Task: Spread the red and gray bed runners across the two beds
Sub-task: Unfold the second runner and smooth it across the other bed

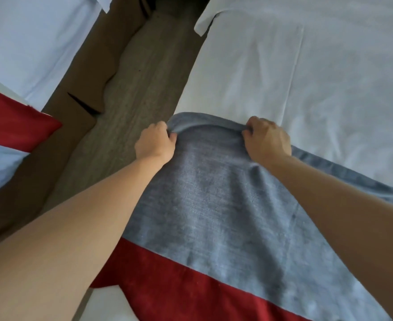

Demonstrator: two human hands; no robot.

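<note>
The gray and red bed runner (225, 205) lies across the right bed (330, 77), its far gray edge bunched where the left hand (155, 142) and right hand (268, 140) clamp curled fingers on it, beside the floor (140, 77).

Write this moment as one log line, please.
step: spreading | left hand: grips gray edge | right hand: grips same edge | red and gray fabric bed runner: on white-sheeted bed

2 beds (330, 77) (28, 38), 2 bed runners (214, 193) (12, 119), 2 hands (155, 142) (268, 139).
</note>
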